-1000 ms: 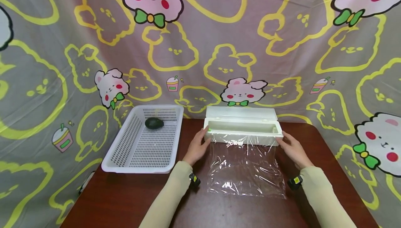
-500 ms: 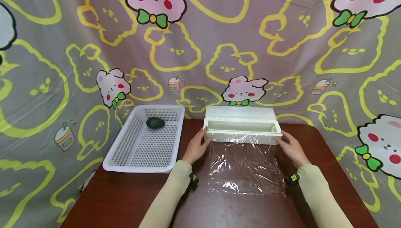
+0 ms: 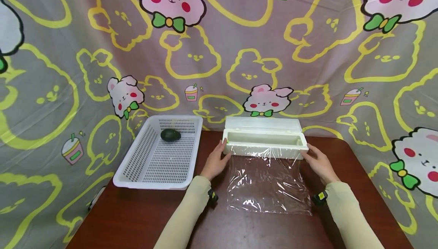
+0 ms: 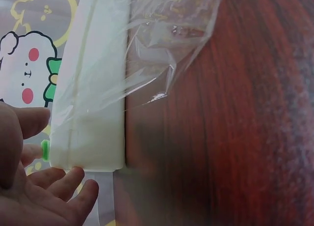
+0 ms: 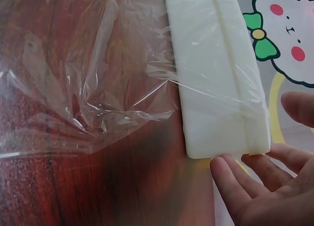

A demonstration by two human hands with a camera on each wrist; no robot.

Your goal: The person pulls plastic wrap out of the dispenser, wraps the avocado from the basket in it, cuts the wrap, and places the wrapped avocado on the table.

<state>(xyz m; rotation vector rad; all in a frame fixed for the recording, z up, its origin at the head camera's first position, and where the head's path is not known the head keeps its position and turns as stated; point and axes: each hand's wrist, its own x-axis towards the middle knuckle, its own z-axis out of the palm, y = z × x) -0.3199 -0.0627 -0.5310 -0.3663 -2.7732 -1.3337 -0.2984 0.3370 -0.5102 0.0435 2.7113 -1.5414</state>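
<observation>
Long pale cream-green fabric sleeves (image 3: 186, 211), both arms. Small black boxy wrist units (image 3: 319, 199), yellow marking (image 3: 321, 195) on each.

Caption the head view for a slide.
Two hands at the ends of an open white box, clear film spread out in front.

Gap between basket (image 3: 152, 185), box (image 3: 263, 139); film (image 3: 268, 188) blocks front.
</observation>
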